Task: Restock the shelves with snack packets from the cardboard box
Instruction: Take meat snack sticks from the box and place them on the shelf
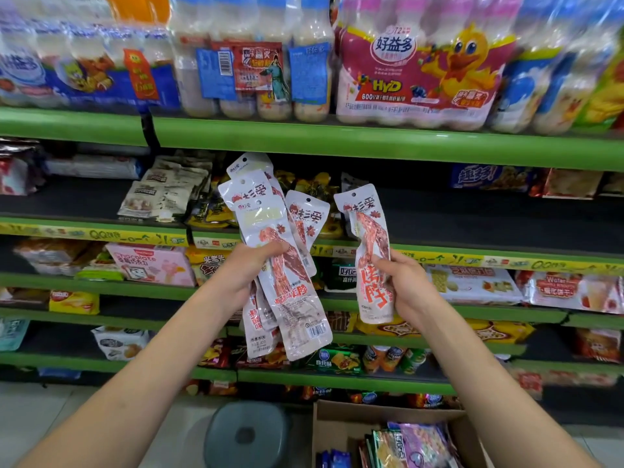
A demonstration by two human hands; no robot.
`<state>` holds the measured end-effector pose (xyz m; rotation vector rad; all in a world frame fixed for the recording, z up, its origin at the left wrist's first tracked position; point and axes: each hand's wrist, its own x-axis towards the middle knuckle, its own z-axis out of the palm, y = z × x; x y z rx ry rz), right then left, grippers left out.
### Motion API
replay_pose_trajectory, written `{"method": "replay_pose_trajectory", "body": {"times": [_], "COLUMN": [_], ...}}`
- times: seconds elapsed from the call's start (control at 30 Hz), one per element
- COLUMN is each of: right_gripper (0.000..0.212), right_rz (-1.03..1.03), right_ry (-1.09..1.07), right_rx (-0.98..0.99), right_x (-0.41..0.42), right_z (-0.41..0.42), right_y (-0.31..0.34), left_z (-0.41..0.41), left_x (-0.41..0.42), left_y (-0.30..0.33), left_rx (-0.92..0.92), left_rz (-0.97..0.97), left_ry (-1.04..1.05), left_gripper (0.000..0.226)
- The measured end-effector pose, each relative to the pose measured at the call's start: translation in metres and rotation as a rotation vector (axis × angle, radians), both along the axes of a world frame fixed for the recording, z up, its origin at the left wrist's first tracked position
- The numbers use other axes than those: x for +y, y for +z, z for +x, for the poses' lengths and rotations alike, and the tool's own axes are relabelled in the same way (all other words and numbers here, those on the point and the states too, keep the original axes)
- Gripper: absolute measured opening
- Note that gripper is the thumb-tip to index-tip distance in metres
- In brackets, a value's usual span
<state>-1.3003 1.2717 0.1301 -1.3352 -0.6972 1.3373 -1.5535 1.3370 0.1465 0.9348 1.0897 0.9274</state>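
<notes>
My left hand (248, 270) grips a fanned bunch of several long white snack packets (270, 224) with red print, held upright in front of the green shelves (388, 143). My right hand (401, 285) holds one more packet of the same kind (368, 231), a little apart to the right of the bunch. On the floor at the bottom right stands the open cardboard box (332, 420), with colourful snack bags (415, 444) inside it.
The top shelf carries multipacks of drink bottles (415, 62). The shelf behind the packets has beige bags (165, 194) at the left and dark bare space at the right. Lower shelves hold assorted snacks. A grey round stool (248, 434) stands on the floor left of the box.
</notes>
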Motion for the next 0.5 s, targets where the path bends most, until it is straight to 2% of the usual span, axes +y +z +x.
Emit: {"method": "replay_pose_trajectory", "body": {"times": [0.17,0.27,0.5], "right_gripper": [0.014,0.028,0.029], "right_rz": [0.021,0.064,0.048], "right_ry": [-0.128,-0.201,-0.37], "right_rx": [-0.228,-0.363,-0.466], "right_x": [0.033,0.062,0.127], "right_z": [0.027,0.045,0.056], "right_y": [0.021,0.033,0.038], "left_z": [0.002,0.004,0.014], "left_x": [0.011,0.016,0.027], "left_y": [0.004,0.005,0.003], "left_rx": [-0.021,-0.027,-0.015], "left_rz": [-0.025,-0.045,-0.064], "left_ry": [-0.008,-0.027,-0.061], "left_gripper": [0.014,0.021,0.028]}}
